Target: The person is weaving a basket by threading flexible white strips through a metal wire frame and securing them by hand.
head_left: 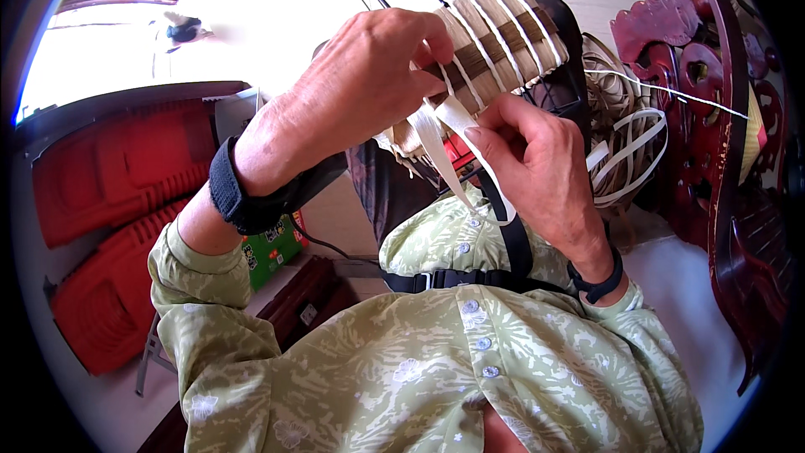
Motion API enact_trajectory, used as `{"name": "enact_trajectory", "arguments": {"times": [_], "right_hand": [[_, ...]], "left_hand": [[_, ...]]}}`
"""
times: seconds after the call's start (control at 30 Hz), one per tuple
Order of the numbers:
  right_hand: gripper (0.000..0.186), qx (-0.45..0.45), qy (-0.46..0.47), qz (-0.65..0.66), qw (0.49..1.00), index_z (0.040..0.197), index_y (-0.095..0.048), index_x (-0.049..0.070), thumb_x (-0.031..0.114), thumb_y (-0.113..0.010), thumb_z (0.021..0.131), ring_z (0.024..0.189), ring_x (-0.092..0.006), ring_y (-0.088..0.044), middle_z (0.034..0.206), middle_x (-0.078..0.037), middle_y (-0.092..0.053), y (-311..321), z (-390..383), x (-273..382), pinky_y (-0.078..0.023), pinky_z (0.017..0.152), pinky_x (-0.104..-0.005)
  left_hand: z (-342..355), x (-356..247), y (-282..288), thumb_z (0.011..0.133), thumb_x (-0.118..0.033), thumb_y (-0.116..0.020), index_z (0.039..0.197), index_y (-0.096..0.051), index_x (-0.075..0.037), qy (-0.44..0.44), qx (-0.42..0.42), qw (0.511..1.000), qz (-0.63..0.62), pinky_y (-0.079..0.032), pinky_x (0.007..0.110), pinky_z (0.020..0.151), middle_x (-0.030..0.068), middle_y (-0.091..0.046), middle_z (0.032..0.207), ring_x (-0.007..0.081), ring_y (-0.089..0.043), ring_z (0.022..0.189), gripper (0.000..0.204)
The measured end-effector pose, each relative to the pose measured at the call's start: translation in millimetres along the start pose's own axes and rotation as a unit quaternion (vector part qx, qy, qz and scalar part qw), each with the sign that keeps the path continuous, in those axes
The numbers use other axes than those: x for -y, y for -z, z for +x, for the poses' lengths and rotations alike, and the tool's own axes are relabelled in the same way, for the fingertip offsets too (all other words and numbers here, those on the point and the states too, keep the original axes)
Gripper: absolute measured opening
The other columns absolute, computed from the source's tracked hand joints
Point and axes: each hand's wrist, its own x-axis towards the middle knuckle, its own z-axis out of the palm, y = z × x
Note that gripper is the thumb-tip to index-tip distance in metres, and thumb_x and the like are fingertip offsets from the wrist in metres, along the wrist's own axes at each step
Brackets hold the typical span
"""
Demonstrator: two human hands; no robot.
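Observation:
On my lap lies a woven piece (495,38) of beige flat strips on a dark wire frame, with white cords running across a brown band. My left hand (369,67) is at its left edge, thumb and index finger pinched together where a white cord meets the weave. Any strip between those fingertips is hidden. At the near edge my right hand (541,168) closes its thumb and fingers on a cream flat strip (457,117). That strip loops down below the weave toward my shirt. Something red (457,151) shows beneath the woven piece.
At the right, a coil of beige strips (620,134) lies beside a carved dark red wooden chair (713,117). A white cord stretches from the weave toward the chair. Red plastic pieces (126,168) and a green box (272,247) are at the left.

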Motion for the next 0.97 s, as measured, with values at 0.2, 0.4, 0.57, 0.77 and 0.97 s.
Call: {"name": "enact_trajectory", "arguments": {"times": [0.2,0.4,0.57,0.77,0.97], "right_hand": [[0.014,0.006,0.007,-0.009,1.0,0.087,-0.063,-0.001,0.01,-0.07,0.088,0.056,-0.0185,-0.058,0.069,-0.011,-0.064,-0.2,-0.6,0.1,-0.047,0.056,-0.032],[0.014,0.006,0.008,-0.004,1.0,0.083,-0.061,0.002,0.012,-0.07,0.086,0.063,-0.0294,-0.064,0.069,-0.012,-0.065,-0.3,1.3,0.0,-0.049,0.058,-0.0398],[0.014,0.011,0.009,-0.001,1.0,0.082,-0.061,0.002,0.012,-0.07,0.086,0.063,-0.0293,-0.065,0.069,-0.012,-0.066,-0.3,2.5,0.0,-0.049,0.058,-0.0396],[0.016,0.03,-0.018,-0.008,0.999,0.085,-0.063,-0.004,0.01,-0.07,0.087,0.057,-0.0204,-0.062,0.07,-0.013,-0.066,1.2,5.4,4.0,-0.049,0.058,-0.0331],[0.019,0.048,-0.06,-0.009,0.997,0.087,-0.066,-0.005,0.013,-0.072,0.085,0.059,-0.0204,-0.065,0.073,-0.016,-0.069,5.2,16.0,8.3,-0.05,0.059,-0.0332]], "left_hand": [[7.1,1.1,-4.9,0.081,-0.006,-0.07,0.101,-0.066,-0.003,0.059,0.082,0.994,-0.03,-0.055,0.032,0.07,0.0089,-0.07,0.085,0.0192,-0.068,0.077,0.021],[10.3,0.3,2.8,0.079,-0.001,-0.072,0.099,-0.067,-0.003,0.095,0.096,0.989,-0.067,-0.055,0.03,0.067,0.0063,-0.07,0.083,0.014,-0.067,0.077,0.021],[13.2,10.3,7.8,0.076,-0.002,-0.078,0.096,-0.068,-0.002,0.113,0.086,0.985,-0.1,-0.053,0.026,0.066,0.0033,-0.069,0.081,0.0093,-0.065,0.075,0.023],[16.7,14.1,11.1,0.072,-0.008,-0.08,0.089,-0.068,-0.002,0.118,0.081,0.984,-0.104,-0.053,0.028,0.063,0.0059,-0.07,0.077,0.0125,-0.065,0.07,0.021],[18.5,16.1,16.9,0.078,-0.006,-0.077,0.087,-0.064,-0.004,0.123,0.1,0.978,-0.133,-0.051,0.023,0.066,0.0024,-0.068,0.079,0.0079,-0.063,0.072,0.016]]}}
